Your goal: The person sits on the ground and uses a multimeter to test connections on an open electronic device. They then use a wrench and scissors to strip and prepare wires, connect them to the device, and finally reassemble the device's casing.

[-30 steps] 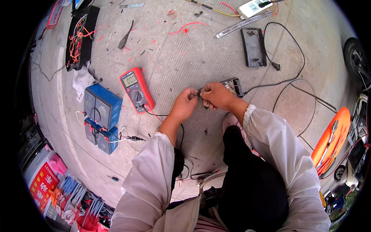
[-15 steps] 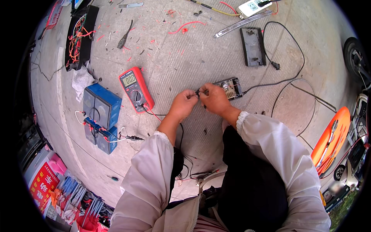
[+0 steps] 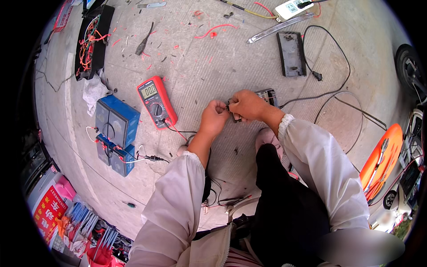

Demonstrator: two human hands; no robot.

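My left hand pinches a small dark part, maybe a lead, in front of an opened electronic unit with a bare circuit board. My right hand is closed on the same small part and covers much of the unit; exactly what the fingertips grip is too small to make out. A black cord runs right from the unit. A red multimeter, showing a reading on its screen, lies to the left with leads plugged in. An empty dark casing half lies above the unit.
Blue batteries, a grey rag and a black box of wires are at left. A power strip, metal bar and wire scraps lie behind. An orange toolboard and tyre are at right.
My left hand has risen slightly and moved a little right. My right hand has shifted up over the unit, hiding more of it. Both still work close together.
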